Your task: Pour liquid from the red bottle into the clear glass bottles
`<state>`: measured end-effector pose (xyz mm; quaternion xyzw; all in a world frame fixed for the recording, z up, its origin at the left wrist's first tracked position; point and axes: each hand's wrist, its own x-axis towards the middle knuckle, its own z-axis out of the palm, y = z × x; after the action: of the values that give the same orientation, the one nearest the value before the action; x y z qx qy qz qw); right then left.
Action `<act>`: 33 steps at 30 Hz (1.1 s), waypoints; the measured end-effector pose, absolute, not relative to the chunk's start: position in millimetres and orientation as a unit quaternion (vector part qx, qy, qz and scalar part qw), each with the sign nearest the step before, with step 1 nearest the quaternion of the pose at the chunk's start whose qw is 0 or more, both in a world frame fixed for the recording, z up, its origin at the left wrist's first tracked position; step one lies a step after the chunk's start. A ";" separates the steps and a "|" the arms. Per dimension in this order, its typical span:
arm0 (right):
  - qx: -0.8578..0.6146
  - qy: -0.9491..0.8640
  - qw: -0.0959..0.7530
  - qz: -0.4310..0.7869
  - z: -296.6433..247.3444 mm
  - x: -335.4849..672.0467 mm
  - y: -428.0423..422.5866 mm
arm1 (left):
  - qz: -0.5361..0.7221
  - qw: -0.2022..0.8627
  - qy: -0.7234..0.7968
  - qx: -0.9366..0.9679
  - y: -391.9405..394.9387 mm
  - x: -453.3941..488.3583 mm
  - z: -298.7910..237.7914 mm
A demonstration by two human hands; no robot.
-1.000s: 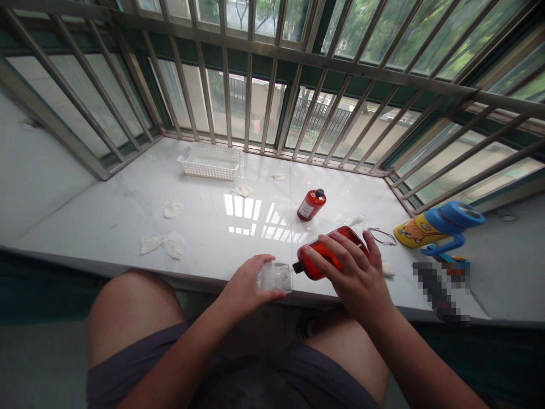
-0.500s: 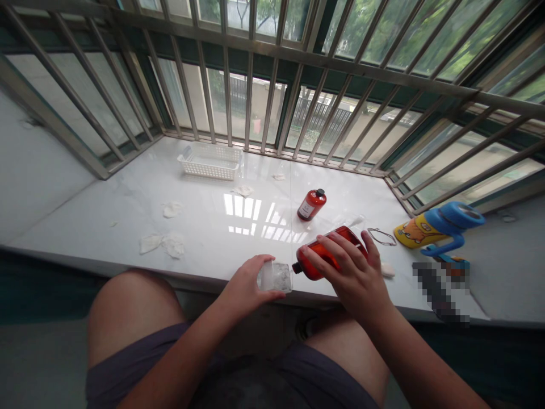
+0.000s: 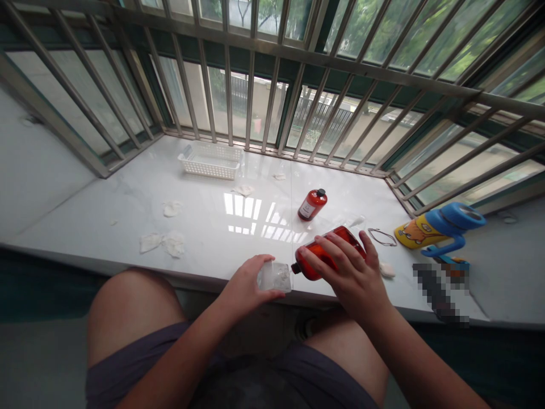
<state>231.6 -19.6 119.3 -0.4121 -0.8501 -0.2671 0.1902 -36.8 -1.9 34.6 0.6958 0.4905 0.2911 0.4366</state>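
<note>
My right hand (image 3: pixel 353 278) is wrapped round a large amber-red bottle (image 3: pixel 317 262), tipped on its side with its black neck pointing left. That neck sits at the rim of a small clear plastic cup (image 3: pixel 276 276), which my left hand (image 3: pixel 243 286) grips at the front edge of the white marble sill (image 3: pixel 204 227). A smaller red bottle (image 3: pixel 311 204) with a black cap and a white label stands upright farther back on the sill.
A white plastic basket (image 3: pixel 210 160) sits at the back by the metal window bars (image 3: pixel 272 96). Crumpled white tissues (image 3: pixel 164 243) lie at the left. A wire ring (image 3: pixel 382 236), a yellow-and-blue kids' bottle (image 3: pixel 438 227) and a blurred object (image 3: pixel 440 292) lie at the right.
The tipped bottle's neck has shifted slightly closer to the cup. Both hands stay almost where they were.
</note>
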 end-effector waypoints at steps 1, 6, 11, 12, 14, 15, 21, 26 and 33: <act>-0.411 -0.851 0.190 -0.267 119.3 231.4 -19.6 | 0.292 0.436 0.491 0.696 -1.9 -36.8 34.4; -0.407 -0.852 0.188 -0.269 118.7 230.5 -19.3 | 0.290 0.433 0.489 0.699 -1.9 -37.0 33.3; -0.403 -0.854 0.191 -0.268 118.1 230.2 -18.8 | 0.290 0.433 0.486 0.701 -0.9 -36.7 30.2; -0.402 -0.854 0.192 -0.268 117.8 230.2 -18.7 | 0.291 0.431 0.486 0.703 -0.7 -36.6 29.5; -0.402 -0.854 0.191 -0.268 117.3 230.1 -18.6 | 0.288 0.429 0.486 0.705 -0.2 -36.3 28.2; -0.402 -0.854 0.191 -0.269 117.1 230.0 -18.6 | 0.286 0.428 0.487 0.706 0.0 -36.3 27.6; -0.399 -0.857 0.188 -0.267 117.4 228.7 -19.0 | 0.284 0.424 0.492 0.705 0.1 -35.8 25.3; -0.408 -0.858 0.192 -0.245 113.9 228.7 -19.6 | 0.289 0.429 0.490 0.702 -0.7 -35.3 25.4; -0.466 -0.850 0.185 -0.160 78.4 226.7 -24.0 | 0.288 0.450 0.498 0.683 -0.7 -36.2 28.4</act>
<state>226.7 -24.0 78.4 -0.4660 -0.8503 -0.1597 0.1850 -36.2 -0.7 28.4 0.6830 0.4978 0.2882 0.4502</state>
